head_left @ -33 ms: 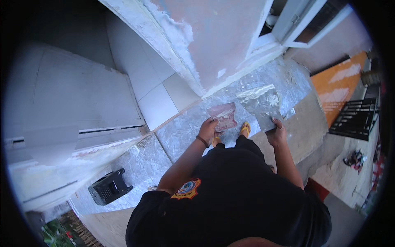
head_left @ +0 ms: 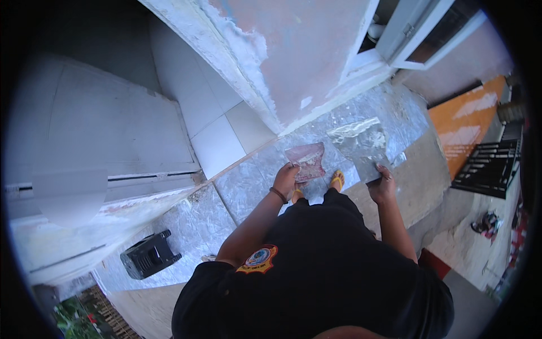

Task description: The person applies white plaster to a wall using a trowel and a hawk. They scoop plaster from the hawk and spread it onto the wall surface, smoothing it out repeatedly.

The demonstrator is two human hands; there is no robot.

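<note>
My left hand is closed on the near left edge of a flat, pinkish-red piece with pale smears, roughly rectangular with a curved edge. My right hand grips the narrow, dark near end of a flat grey piece. This one widens away from the hand and has whitish streaks along its far edge; it looks thin and shiny, and I cannot tell its exact kind. The two pieces are held apart in front of me, above the floor. My feet in yellow sandals show just below them.
A wall with patchy paint and a jutting corner stands ahead, beside an open window. On the left is a large pale panel. A black boxy thing sits on the grey tiles. An orange surface and black railing lie right.
</note>
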